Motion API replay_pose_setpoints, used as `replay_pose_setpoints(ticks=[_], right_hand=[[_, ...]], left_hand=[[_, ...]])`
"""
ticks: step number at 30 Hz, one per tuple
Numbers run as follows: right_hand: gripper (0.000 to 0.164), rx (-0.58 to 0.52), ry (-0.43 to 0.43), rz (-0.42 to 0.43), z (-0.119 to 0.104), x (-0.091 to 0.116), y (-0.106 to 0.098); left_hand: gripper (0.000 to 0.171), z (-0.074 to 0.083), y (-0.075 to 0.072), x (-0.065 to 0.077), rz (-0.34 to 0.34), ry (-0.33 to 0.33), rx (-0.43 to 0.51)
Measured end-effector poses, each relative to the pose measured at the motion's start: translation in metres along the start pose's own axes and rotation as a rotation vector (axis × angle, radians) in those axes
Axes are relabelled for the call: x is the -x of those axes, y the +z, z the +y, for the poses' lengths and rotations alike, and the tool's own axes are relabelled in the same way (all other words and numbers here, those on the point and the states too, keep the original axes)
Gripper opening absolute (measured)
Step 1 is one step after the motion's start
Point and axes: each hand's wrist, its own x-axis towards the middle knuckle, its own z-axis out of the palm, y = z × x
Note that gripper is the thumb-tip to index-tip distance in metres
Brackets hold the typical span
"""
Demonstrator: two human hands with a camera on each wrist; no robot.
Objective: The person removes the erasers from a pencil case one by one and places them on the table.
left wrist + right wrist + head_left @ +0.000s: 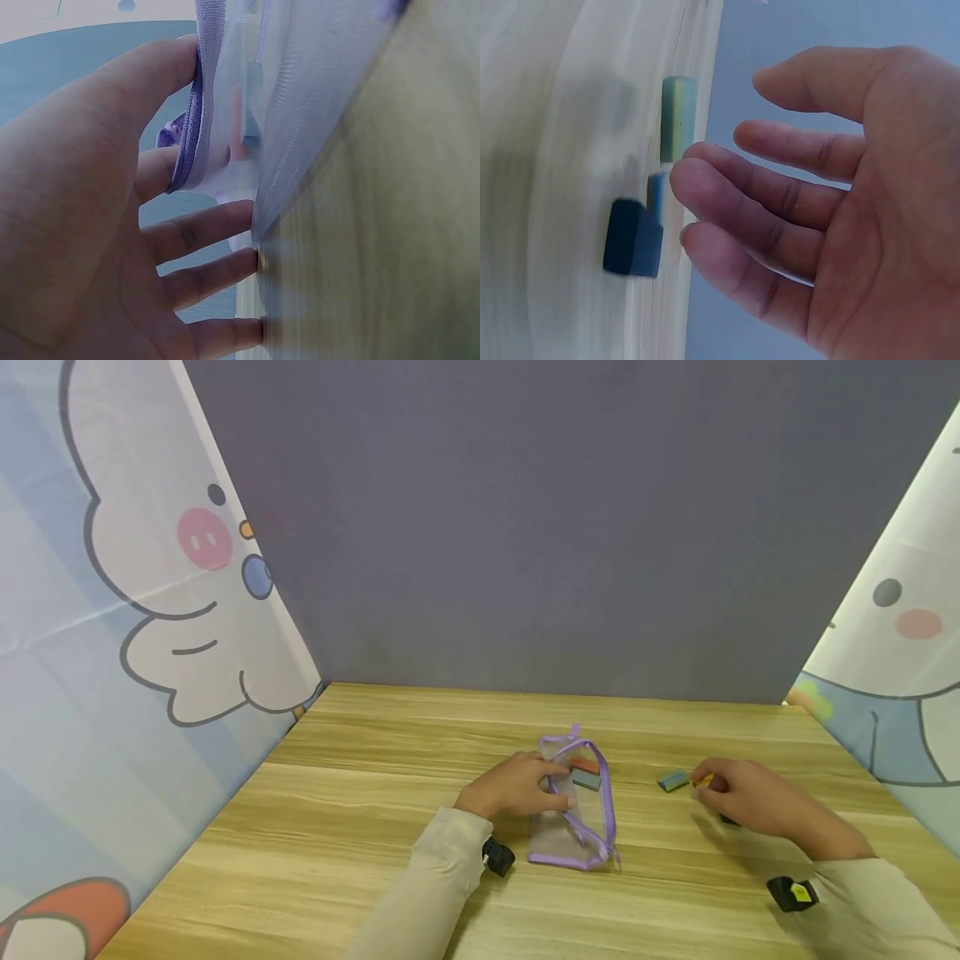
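Note:
A mesh pouch (555, 839) with purple zip edging lies on the table. Inside it a red-orange block (585, 766) and a grey-blue block (587, 779) show. My left hand (517, 783) rests at its mouth; thumb and index finger touch the zip edge (196, 112) with a gap between them, while the other fingers are spread and fairly straight. On the right, my right hand (757, 797) hovers loosely curved, holding nothing, over a yellow-orange block (705, 781). Near its fingertips are a green block (679, 118), a blue block (656, 193) and a dark block (634, 240).
The wood-grain table (337, 777) ends at a dark grey panel (525, 527) at the back. Printed cartoon cloths hang at the left (150, 677) and right (885, 693). A black wrist device (791, 893) sits at my right sleeve.

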Motion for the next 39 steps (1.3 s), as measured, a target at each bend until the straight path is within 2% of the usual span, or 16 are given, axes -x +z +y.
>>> replay_pose_setpoints(ticks=[8,23,39], right_hand=[[0.02,-0.023,-0.034,0.036,-0.009,-0.008,0.007],[0.029,-0.117,-0.022,-0.041,-0.025,-0.024,0.009],[0.029,-0.168,-0.029,-0.069,-0.046,-0.046,0.02]], left_hand=[[0.057,0.002,0.0,0.0,0.005,0.02,0.003],[0.057,0.003,-0.003,-0.002,0.0,0.023,-0.006],[0.057,0.001,-0.002,0.002,-0.015,-0.005,0.013]])
